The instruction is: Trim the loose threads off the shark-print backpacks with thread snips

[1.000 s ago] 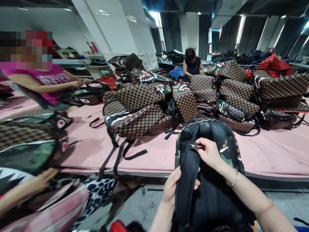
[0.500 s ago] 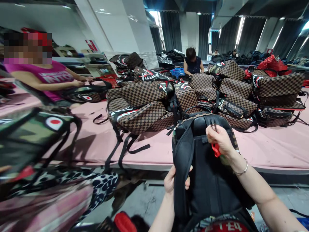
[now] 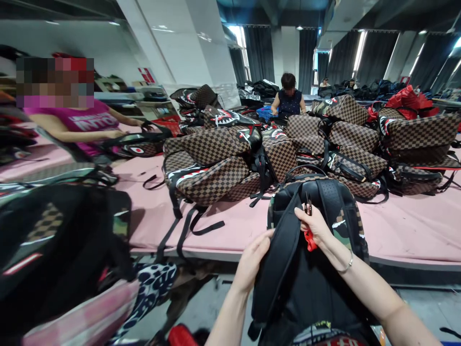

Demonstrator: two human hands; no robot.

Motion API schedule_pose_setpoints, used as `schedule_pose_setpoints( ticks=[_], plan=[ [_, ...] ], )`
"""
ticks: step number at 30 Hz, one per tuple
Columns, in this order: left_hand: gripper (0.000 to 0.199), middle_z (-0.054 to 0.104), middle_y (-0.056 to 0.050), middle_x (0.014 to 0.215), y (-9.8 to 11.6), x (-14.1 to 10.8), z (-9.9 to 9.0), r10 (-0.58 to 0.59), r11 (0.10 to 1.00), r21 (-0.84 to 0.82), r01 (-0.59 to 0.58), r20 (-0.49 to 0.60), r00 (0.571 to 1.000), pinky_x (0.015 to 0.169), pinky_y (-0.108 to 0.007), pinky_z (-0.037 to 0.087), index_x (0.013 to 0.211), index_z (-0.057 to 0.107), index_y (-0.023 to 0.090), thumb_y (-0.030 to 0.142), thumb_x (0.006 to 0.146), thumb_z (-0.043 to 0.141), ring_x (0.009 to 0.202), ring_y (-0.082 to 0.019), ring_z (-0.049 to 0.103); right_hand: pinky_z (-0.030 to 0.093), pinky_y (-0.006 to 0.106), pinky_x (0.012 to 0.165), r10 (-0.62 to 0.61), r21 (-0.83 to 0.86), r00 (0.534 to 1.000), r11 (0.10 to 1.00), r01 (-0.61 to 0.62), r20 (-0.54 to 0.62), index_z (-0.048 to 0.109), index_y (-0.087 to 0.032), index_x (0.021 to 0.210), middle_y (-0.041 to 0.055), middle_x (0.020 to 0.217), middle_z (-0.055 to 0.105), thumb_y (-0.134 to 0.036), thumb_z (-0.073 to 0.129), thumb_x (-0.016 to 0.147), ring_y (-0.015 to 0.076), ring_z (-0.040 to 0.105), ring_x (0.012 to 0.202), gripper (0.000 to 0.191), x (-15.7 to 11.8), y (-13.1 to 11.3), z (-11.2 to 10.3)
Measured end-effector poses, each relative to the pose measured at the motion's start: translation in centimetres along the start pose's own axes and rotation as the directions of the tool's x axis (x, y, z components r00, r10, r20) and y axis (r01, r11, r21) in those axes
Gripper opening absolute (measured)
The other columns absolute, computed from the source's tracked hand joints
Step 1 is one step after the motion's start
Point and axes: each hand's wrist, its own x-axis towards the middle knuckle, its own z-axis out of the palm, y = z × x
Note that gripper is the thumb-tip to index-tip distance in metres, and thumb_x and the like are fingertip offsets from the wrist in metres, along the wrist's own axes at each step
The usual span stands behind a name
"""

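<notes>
Left hand (image 3: pixel 254 257): one, ungloved, slender fingers; wrist bare. Left forearm (image 3: pixel 228 310): bare, smooth in outline, visible to the lower picture edge. Right hand (image 3: pixel 314 227): one, ungloved; nail finish too small to tell. Right forearm (image 3: pixel 378 293): bare to beyond the elbow crease. Bracelet (image 3: pixel 350 263): one, right wrist; silver-coloured, narrow, rounded band, shiny; any engraving too small to read.

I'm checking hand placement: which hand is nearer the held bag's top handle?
The right hand: it is just below the handle. The left hand is lower and farther left, at the edge of the strap.
</notes>
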Motion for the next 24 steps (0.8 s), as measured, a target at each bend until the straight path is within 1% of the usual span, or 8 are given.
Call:
schedule_pose_setpoints(
  ticks=[1,3,7,13,17,20,22,24],
  plan=[
    [0.035,0.068,-0.009,0.099,1.1,0.4,0.4,0.057,0.993,0.111,-0.048,-0.08,0.995,0.081,-0.032,0.047,0.098,0.066,0.015,0.039,0.074,0.061,0.092,-0.024,0.061,0.016,0.016,0.034,-0.016,-0.015,1.0,1.0,0.016,-0.007,0.033,-0.021,0.065,-0.0134,0.048,0.03,-0.042,0.074,0.058,0.0006,0.022,0.034,0.047,-0.1,0.2,0.1],
    [0.032,0.068,-0.006,0.091,2.7,1.2,1.5,0.16,0.953,0.281,-0.109,-0.164,0.973,0.077,-0.029,0.047,0.093,0.067,0.016,0.04,0.073,0.062,0.086,-0.021,0.06,0.017,0.016,0.035,-0.043,-0.061,0.999,0.997,0.042,-0.007,0.034,-0.021,0.065,-0.0126,0.048,0.03,-0.043,0.072,0.06,0.0017,0.023,0.036,0.044,-0.3,0.8,0.4],
    [0.022,0.067,-0.003,0.075,3.1,1.9,3.1,0.295,0.872,0.458,-0.174,-0.209,0.932,0.071,-0.028,0.046,0.079,0.069,0.016,0.036,0.071,0.062,0.075,-0.019,0.059,0.02,0.018,0.037,-0.121,-0.199,0.992,0.974,0.112,-0.033,0.037,-0.02,0.064,-0.0102,0.051,0.031,-0.044,0.068,0.064,0.0041,0.024,0.041,0.04,-0.6,1.8,0.5],
    [0.018,0.067,-0.004,0.077,1.4,1.9,3.4,0.322,0.87,0.461,-0.178,-0.254,0.912,0.069,-0.027,0.045,0.077,0.068,0.017,0.033,0.071,0.062,0.074,-0.019,0.059,0.033,0.021,0.049,-0.182,-0.38,0.983,0.91,0.163,-0.014,0.046,-0.018,0.065,-0.0055,0.057,0.042,-0.044,0.062,0.07,0.0088,0.039,0.052,0.031,-0.6,2.0,-0.5],
    [0.018,0.063,-0.002,0.068,1.1,2.6,3.2,0.29,0.904,0.395,-0.163,-0.287,0.913,0.063,-0.024,0.043,0.071,0.065,0.015,0.033,0.072,0.061,0.066,-0.015,0.055,0.042,0.027,0.067,-0.264,-0.564,0.964,0.792,0.235,0.031,0.051,-0.018,0.098,0.0012,0.08,0.058,-0.037,0.056,0.078,0.0153,0.054,0.072,0.028,-1.6,1.7,-1.0],
    [0.019,0.061,0.0,0.065,1.1,3.0,3.1,0.244,0.941,0.299,-0.156,-0.282,0.928,0.059,-0.022,0.041,0.068,0.063,0.014,0.033,0.071,0.062,0.061,-0.012,0.052,0.043,0.031,0.073,-0.462,-0.701,0.886,0.616,0.36,0.05,0.047,-0.019,0.107,0.0044,0.09,0.058,-0.029,0.049,0.084,0.017,0.055,0.08,0.025,-2.5,1.2,-1.4],
    [0.021,0.061,-0.001,0.065,1.2,3.0,3.2,0.207,0.96,0.243,-0.14,-0.279,0.938,0.058,-0.022,0.041,0.069,0.063,0.013,0.034,0.069,0.063,0.06,-0.012,0.052,0.043,0.032,0.072,-0.578,-0.751,0.805,0.471,0.463,0.133,0.05,-0.019,0.101,0.005,0.086,0.058,-0.024,0.047,0.085,0.0176,0.055,0.077,0.017,-2.7,0.9,-1.8],
    [0.022,0.062,-0.001,0.066,1.4,2.9,3.3,0.175,0.972,0.2,-0.121,-0.279,0.944,0.058,-0.022,0.04,0.069,0.063,0.013,0.035,0.068,0.065,0.06,-0.012,0.052,0.044,0.033,0.07,-0.631,-0.762,0.735,0.342,0.55,0.247,0.053,-0.02,0.095,0.0049,0.081,0.058,-0.021,0.047,0.085,0.0183,0.055,0.075,0.012,-2.5,0.5,-2.2]
  ],
)
